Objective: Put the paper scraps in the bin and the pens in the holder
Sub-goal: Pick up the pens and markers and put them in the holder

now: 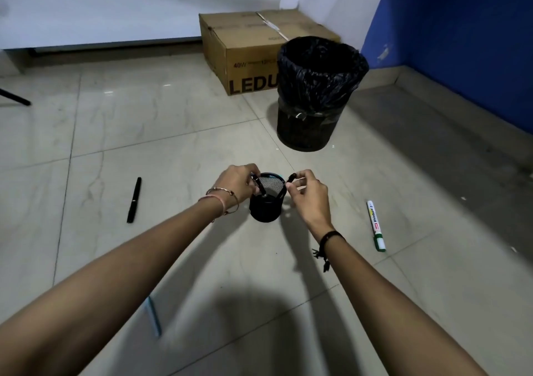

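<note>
A black mesh pen holder (pixel 266 207) stands on the tiled floor between my hands. My left hand (pixel 236 183) pinches a dark pen (pixel 258 186) whose lower end dips into the holder's mouth. My right hand (pixel 307 195) grips another dark pen (pixel 290 180) at the holder's right rim. On the floor lie a black pen (pixel 134 200) to the left, a white and green whiteboard marker (pixel 375 225) to the right, and a light blue pen (pixel 154 316) near my left forearm. A bin (pixel 318 93) lined with a black bag stands beyond.
A cardboard box (pixel 248 55) sits behind the bin against the white wall. A blue wall (pixel 461 29) runs along the right side. A dark tripod leg (pixel 14 97) pokes in at the far left.
</note>
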